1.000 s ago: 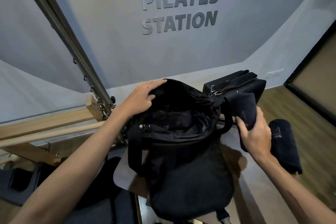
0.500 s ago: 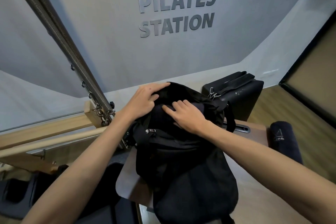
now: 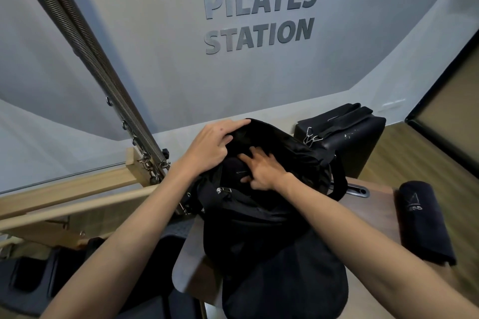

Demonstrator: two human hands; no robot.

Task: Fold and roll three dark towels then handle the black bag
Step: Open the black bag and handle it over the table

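Note:
A black bag (image 3: 272, 254) stands open on a wooden surface (image 3: 373, 204). My left hand (image 3: 210, 147) grips the bag's far left rim and holds the mouth open. Inside the opening, my right hand (image 3: 261, 168) presses with spread fingers on a dark rolled towel (image 3: 234, 171) that lies in the bag. Another dark rolled towel (image 3: 425, 223) with a pale logo lies on the surface to the right of the bag. A third towel is not visible.
A black padded box (image 3: 347, 140) with straps and metal clips stands behind the bag. Long metal springs (image 3: 85, 52) and a wooden frame (image 3: 77, 186) run along the left. A grey wall with lettering is ahead, wood floor to the right.
My right hand carried a rolled towel from the right side into the bag's mouth and now pushes it down inside. My left hand has kept its hold on the rim.

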